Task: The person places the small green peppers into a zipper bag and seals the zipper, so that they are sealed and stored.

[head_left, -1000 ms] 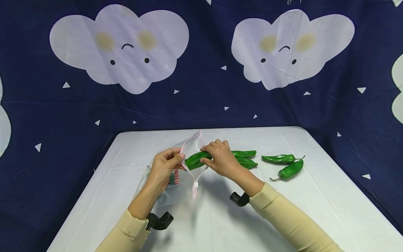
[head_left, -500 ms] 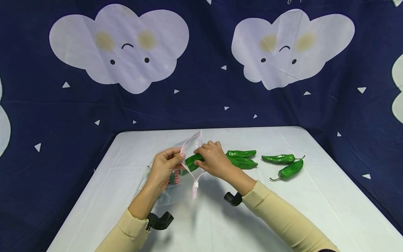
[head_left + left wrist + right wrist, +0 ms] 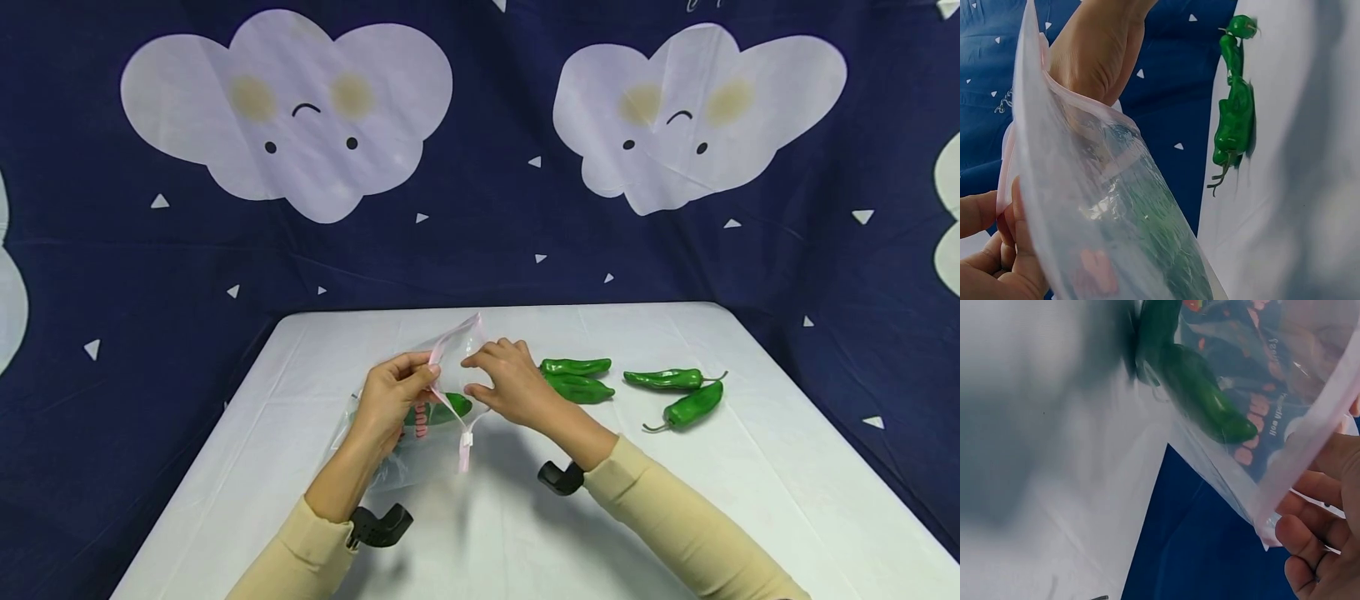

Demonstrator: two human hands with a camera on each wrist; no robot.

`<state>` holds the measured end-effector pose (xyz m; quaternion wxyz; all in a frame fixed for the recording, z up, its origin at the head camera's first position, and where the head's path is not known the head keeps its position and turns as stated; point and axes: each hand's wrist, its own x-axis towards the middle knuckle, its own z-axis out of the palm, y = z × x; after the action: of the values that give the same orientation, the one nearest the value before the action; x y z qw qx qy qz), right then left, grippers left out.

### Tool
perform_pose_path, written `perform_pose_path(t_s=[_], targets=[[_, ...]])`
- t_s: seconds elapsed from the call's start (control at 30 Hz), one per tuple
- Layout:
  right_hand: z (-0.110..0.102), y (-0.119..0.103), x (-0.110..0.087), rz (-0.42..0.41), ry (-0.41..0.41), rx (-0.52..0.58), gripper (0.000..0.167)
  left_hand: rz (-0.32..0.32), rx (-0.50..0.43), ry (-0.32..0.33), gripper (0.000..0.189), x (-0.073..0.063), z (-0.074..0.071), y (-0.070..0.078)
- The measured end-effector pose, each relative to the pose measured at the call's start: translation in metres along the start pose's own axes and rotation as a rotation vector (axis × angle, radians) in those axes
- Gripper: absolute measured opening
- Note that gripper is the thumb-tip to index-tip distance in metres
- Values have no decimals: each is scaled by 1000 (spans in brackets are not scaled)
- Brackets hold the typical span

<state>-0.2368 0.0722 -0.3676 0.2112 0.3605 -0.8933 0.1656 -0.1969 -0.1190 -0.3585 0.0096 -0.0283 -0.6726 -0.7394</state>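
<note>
L fingers (image 3: 422, 382) pinch clear bag (image 3: 431, 457) — R fingers (image 3: 483, 359) parted nr its mouth (green peppers (image 3: 1210, 406) w/in).

loose green peppers (image 3: 577, 388): 4; bagged peppers (image 3: 1209, 403): at least 2; zip bag (image 3: 1054, 162): 1; wrist cameras (image 3: 381, 526): 2

A clear bag (image 3: 1244, 378) fills the upper right, its pink rim (image 3: 1307, 459) slanting from the right edge down to a corner near the bottom. Within it lies a green pepper (image 3: 1207, 403), slanting down to the right. A darker pepper (image 3: 1157, 331) meets its upper end and runs out of frame at the top. Pink letters (image 3: 1259, 415) and small white lettering (image 3: 1274, 419) show through the film. The right hand (image 3: 1347, 550) is beside the rim, fingers bent. White table (image 3: 1085, 469), partly shadowed, spreads left; blue cloth (image 3: 1204, 544) shows below.
</note>
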Motion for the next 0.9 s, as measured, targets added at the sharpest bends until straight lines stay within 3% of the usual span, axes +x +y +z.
perform_pose_path(t_s=[0.43,0.73,0.9], targets=[[-16,13,-18,9,130,128,26,-6,14,13,31,1,-2,1],[-30,28,-41,70,168,169,28,-1,19,12,31,0,-4,2],[-36,42,-61,146,168,205,28,-6,8,21,32,0,-5,3]])
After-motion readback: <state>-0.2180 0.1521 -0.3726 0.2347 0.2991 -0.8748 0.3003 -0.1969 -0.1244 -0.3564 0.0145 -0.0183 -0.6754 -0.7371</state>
